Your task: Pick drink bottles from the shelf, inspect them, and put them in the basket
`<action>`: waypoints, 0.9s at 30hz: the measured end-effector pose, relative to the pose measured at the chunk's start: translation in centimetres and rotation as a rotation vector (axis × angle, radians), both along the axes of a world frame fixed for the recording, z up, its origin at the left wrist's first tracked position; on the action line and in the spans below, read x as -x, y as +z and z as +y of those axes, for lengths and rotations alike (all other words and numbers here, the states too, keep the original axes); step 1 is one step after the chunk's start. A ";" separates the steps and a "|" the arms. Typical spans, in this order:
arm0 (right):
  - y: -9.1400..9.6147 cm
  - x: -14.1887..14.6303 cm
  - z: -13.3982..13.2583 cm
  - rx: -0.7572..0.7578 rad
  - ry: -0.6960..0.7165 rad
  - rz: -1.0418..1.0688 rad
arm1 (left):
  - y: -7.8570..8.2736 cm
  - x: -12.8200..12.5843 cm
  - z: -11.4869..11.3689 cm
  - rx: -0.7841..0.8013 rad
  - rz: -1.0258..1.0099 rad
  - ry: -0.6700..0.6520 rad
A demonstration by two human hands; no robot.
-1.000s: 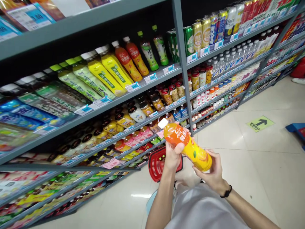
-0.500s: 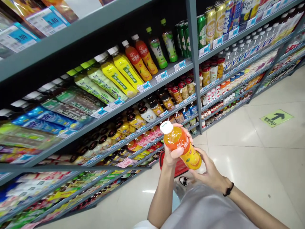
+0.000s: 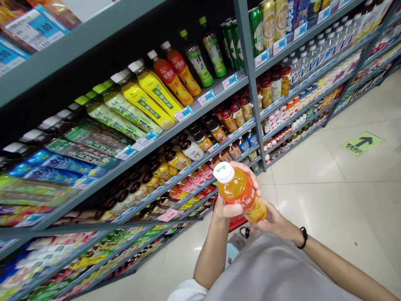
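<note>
A juice bottle with a white cap, orange drink and a red-and-yellow label is tilted in front of me, its cap toward the shelves. My left hand is wrapped around the bottle's middle, with the thumb across the label. At the bottle's base, my right hand holds the lower end between thumb and fingers; some of those fingers are hidden behind it. A black band circles my right wrist. Two similar red-labelled bottles stand on the upper drinks shelf.
Grey shelving runs along the left and ahead, stocked with bottles, jars and cans. A red basket shows partly below my hands. On the tiled floor at right is a green arrow sign.
The bottle has tipped so its cap faces me more and its lower end looks shorter. My right hand has shifted slightly around the base. The shelves have moved a little left in view.
</note>
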State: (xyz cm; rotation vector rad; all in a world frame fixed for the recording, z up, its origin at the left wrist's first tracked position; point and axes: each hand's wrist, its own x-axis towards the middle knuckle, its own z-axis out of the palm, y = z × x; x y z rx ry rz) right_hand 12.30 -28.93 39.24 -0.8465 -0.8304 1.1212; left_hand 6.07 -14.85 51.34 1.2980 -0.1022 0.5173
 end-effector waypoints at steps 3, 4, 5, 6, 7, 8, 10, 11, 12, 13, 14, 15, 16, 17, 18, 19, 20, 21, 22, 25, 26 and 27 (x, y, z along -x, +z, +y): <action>0.8 -1.2 -1.4 -0.002 0.250 0.385 | 0.7 -1.2 -1.1 0.148 -0.081 0.018; 1.3 -1.5 -2.0 0.010 0.280 0.448 | 1.0 -1.6 -1.5 0.206 -0.125 0.035; 1.8 -1.8 -2.4 0.023 0.294 0.472 | 1.2 -2.0 -1.9 0.261 -0.170 0.057; 2.4 -2.1 -2.9 0.035 0.310 0.464 | 1.4 -2.3 -2.2 0.310 -0.206 0.083; 3.0 -2.4 -3.3 0.040 0.323 0.438 | 1.4 -2.6 -2.5 0.350 -0.232 0.111; 3.5 -2.6 -3.7 0.040 0.334 0.406 | 1.3 -2.8 -2.8 0.384 -0.252 0.141; 4.1 -3.1 -4.2 0.029 0.343 0.344 | 0.8 -3.1 -3.2 0.431 -0.265 0.198; 4.2 -3.3 -4.5 0.022 0.333 0.319 | 0.5 -3.2 -3.4 0.442 -0.256 0.229; 4.1 -3.5 -4.8 0.016 0.313 0.298 | 0.2 -3.3 -3.6 0.437 -0.241 0.259; 3.8 -3.7 -5.1 0.009 0.277 0.280 | -0.2 -3.5 -3.8 0.418 -0.222 0.286; 3.4 -3.8 -5.4 0.006 0.226 0.260 | -0.4 -3.6 -4.0 0.388 -0.199 0.311; 2.8 -3.9 -5.7 0.005 0.160 0.230 | -0.6 -3.8 -4.2 0.352 -0.174 0.336; 2.3 -4.0 -6.1 0.007 0.084 0.191 | -0.7 -4.0 -4.4 0.315 -0.150 0.360; 1.7 -4.1 -6.4 0.009 0.006 0.142 | -0.9 -4.1 -4.5 0.283 -0.131 0.379; 1.1 -4.2 -6.8 0.012 -0.068 0.085 | -1.0 -4.2 -4.6 0.262 -0.116 0.396; 0.6 -4.3 -7.0 0.019 -0.129 0.022 | -1.1 -4.3 -4.7 0.250 -0.105 0.409; 0.1 -4.4 -7.3 0.026 -0.173 -0.044 | -1.2 -4.4 -4.7 0.246 -0.098 0.419; -0.2 -4.5 -7.5 0.029 -0.209 -0.110 | -1.4 -4.4 -4.7 0.247 -0.091 0.426; -0.6 -4.7 -7.6 0.028 -0.247 -0.179 | -1.6 -4.4 -4.7 0.251 -0.081 0.436; -1.2 -5.8 -7.6 -0.059 -0.411 -0.440 | -1.9 -4.3 -4.7 0.252 -0.031 0.484; -1.4 -6.4 -7.6 -0.116 -0.477 -0.543 | -2.0 -4.3 -4.6 0.251 -0.015 0.503; -1.5 -7.0 -7.6 -0.178 -0.534 -0.651 | -2.0 -4.4 -4.6 0.252 -0.003 0.519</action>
